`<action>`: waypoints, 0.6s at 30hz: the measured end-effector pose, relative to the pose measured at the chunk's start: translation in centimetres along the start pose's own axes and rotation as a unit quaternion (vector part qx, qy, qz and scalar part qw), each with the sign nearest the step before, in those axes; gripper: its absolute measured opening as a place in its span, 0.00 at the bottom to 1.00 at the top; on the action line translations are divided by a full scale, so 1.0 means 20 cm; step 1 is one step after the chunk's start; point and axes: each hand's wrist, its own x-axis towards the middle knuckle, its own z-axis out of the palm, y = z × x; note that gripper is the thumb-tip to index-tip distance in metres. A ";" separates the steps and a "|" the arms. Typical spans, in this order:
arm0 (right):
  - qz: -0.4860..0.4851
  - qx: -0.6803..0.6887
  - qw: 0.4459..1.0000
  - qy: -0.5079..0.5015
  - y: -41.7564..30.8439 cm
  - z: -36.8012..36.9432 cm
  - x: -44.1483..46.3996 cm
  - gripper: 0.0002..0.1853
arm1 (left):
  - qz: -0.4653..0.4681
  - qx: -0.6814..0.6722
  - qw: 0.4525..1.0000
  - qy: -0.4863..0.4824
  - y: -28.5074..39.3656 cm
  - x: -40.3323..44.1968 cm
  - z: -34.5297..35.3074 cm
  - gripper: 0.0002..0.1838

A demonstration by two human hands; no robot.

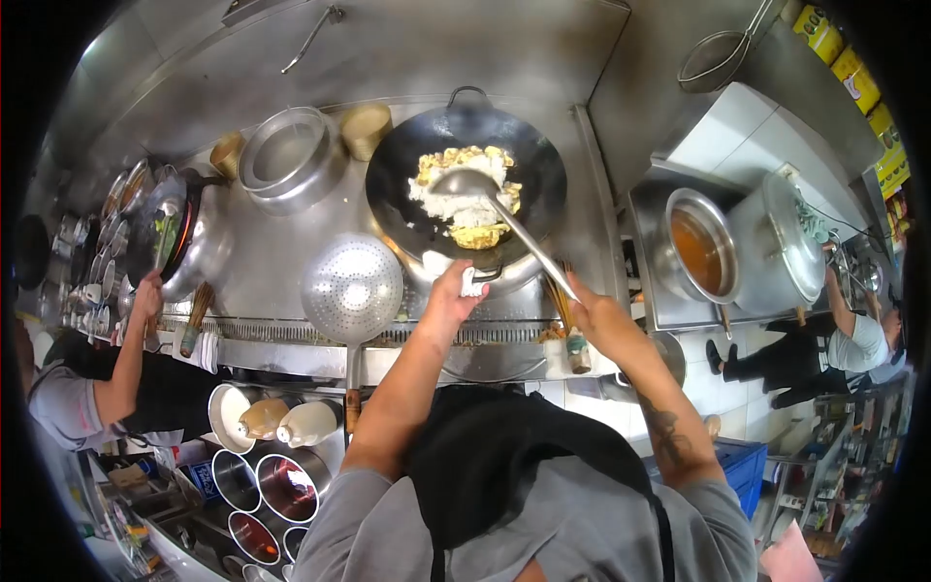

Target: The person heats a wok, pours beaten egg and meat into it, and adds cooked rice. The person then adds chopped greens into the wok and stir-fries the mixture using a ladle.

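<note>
A large black wok point(400, 194) sits on the stove with white rice point(436, 206) and yellow scrambled egg point(477, 236) inside. My left hand point(452, 294) is closed at the wok's near handle, with a folded white cloth point(472, 283) between hand and metal. In my right hand point(608, 325) is the shaft of a metal ladle point(468, 182), held from the right. Its bowl rests upside down over the rice, hiding part of it. The end of the ladle's handle is hidden under my right hand.
A perforated strainer point(352, 281) lies left of the wok; metal basins point(291, 160) stand behind it. A pot of brownish liquid point(700, 252) and a tall lidded pot point(781, 252) are at right. One co-worker point(116, 388) handles another wok at left; another person point(844, 335) stands far right.
</note>
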 end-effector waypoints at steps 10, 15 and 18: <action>-0.033 -0.055 0.998 -0.027 -0.04 -0.06 -0.02 0.23 | -0.020 -0.012 1.000 -0.021 0.01 0.08 -0.04 0.04; 0.033 -0.075 0.995 -0.051 0.08 0.02 0.03 0.23 | 0.014 0.001 1.000 -0.006 -0.07 -0.08 -0.04 0.03; -0.033 -0.019 0.998 -0.047 0.04 -0.15 -0.07 0.24 | -0.012 -0.005 0.999 -0.033 -0.08 -0.54 0.13 0.07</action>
